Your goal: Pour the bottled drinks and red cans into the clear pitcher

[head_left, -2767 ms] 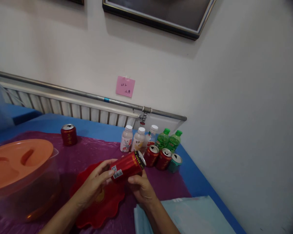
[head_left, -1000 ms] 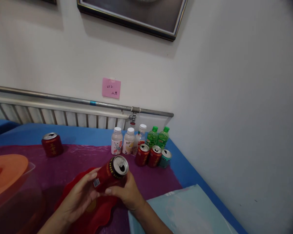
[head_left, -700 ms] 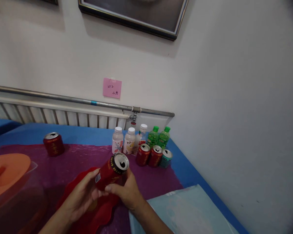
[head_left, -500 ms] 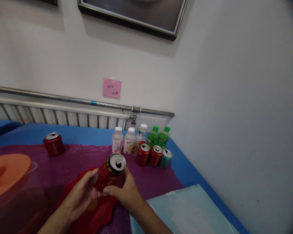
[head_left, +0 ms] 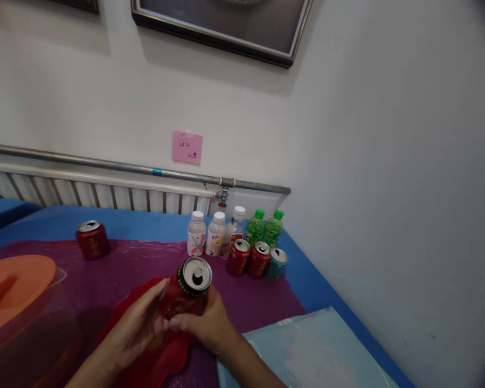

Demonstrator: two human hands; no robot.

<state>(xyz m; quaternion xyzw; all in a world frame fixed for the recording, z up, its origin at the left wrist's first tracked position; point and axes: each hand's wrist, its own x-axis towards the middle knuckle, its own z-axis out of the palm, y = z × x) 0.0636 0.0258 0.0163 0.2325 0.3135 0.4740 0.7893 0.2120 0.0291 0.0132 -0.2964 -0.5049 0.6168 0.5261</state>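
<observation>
A red drink can (head_left: 181,302) with a black-and-yellow rim band is held tilted between my hands, its opened top facing up and toward me. My left hand (head_left: 139,320) is closed on its left side, and my right hand (head_left: 210,323) wraps its right side with the thumb across the front. Below the can lies a red scallop-edged mat (head_left: 173,355), partly hidden by my hands and forearms. Another red can (head_left: 92,241) stands upright by itself at the back left.
Two red cans (head_left: 259,261) and a teal can (head_left: 277,264) stand before white-capped bottles (head_left: 196,237) and green bottles (head_left: 273,229). An orange-lidded clear container (head_left: 22,275) is at left. A pale blue packet (head_left: 307,350) lies right, on purple sheeting (head_left: 242,302); a wall rises beyond.
The held can has turned slightly in my hands, its top tipped a little more toward me. The whole view has shifted slightly; the standing cans and bottles are unchanged.
</observation>
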